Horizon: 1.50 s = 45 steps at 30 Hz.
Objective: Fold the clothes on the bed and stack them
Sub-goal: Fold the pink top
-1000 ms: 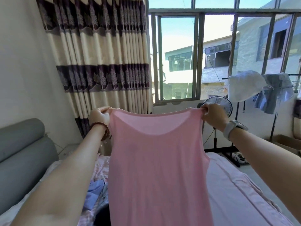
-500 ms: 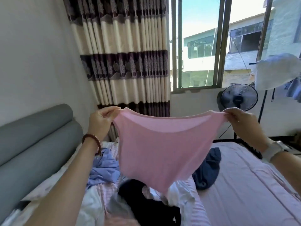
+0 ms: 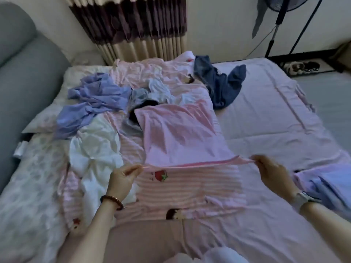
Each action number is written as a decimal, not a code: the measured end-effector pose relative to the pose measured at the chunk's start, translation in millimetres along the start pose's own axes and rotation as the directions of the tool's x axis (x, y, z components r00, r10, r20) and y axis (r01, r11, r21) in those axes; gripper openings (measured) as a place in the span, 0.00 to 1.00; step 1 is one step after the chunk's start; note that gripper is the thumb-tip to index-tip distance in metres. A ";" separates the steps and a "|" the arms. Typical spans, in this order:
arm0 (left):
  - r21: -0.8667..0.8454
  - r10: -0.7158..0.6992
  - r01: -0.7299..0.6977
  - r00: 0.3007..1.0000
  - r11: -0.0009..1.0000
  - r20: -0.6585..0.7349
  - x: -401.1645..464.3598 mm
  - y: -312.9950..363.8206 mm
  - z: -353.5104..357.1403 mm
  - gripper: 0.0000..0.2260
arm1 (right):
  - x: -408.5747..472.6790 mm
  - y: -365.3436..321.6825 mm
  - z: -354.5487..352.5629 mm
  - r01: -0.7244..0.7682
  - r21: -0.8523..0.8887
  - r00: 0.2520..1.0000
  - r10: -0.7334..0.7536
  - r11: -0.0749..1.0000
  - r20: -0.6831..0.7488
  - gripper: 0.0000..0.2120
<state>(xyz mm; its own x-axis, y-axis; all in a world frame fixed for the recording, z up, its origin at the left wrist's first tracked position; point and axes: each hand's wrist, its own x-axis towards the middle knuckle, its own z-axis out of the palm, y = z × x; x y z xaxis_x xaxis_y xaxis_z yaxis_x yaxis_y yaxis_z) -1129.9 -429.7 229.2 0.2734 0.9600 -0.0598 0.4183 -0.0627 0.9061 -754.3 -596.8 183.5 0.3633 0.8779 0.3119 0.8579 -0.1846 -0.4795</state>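
Note:
A pink tank top [image 3: 180,133] lies spread flat on the bed, its body stretching away from me. My left hand [image 3: 121,179] pinches its near left corner and my right hand [image 3: 273,173] pinches the near right corner, with the edge pulled taut between them. It rests on a pink striped quilt [image 3: 190,188] with a strawberry print. Unfolded clothes lie beyond: a lilac shirt [image 3: 95,99], a white garment [image 3: 95,149], a dark blue garment [image 3: 222,86] and something black, mostly hidden, by the top's far end.
A folded lilac piece [image 3: 326,183] sits on the pink sheet [image 3: 275,114] at my right wrist. A grey headboard [image 3: 22,73] runs along the left. Curtain [image 3: 133,27], fan stand [image 3: 275,25] and rack legs stand past the bed's far side.
My hands brought the pink top down from in front of the window and laid it flat on the bed. My view dropped from the window to the bed.

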 end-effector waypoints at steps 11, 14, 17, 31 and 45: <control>0.656 -0.428 -0.077 0.700 0.750 0.572 -112.3 -139.2 34.6 0.07 | -160.2 22.0 51.4 0.005 -0.232 0.756 0.148 0.973 0.638 0.12; 0.679 -0.555 0.034 0.606 0.733 0.569 -136.3 -156.9 36.1 0.08 | -189.2 19.4 58.6 -0.012 -0.264 0.566 0.224 0.964 0.793 0.14; 0.668 -0.599 0.109 0.564 0.736 0.568 -146.6 -169.1 36.5 0.07 | -207.8 20.6 62.9 -0.066 -0.288 0.405 0.289 0.955 0.867 0.12; 0.212 -0.364 0.347 0.930 0.914 0.048 -64.6 -156.9 54.3 0.05 | -113.6 0.8 102.3 -0.538 0.065 0.809 0.493 0.840 0.320 0.07; 0.088 -0.030 0.071 0.918 0.994 -0.396 171.2 -131.6 68.7 0.08 | 130.6 10.1 186.0 -0.346 0.332 0.916 0.392 0.878 -0.082 0.13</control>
<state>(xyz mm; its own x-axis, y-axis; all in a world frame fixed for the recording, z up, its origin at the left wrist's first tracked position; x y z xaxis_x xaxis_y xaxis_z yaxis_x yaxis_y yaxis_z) -1078.7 -275.9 70.9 -0.1045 0.9910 0.0833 0.5114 -0.0183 0.8592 -765.7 -401.8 66.9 0.6988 0.6961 0.1649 0.5068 -0.3190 -0.8009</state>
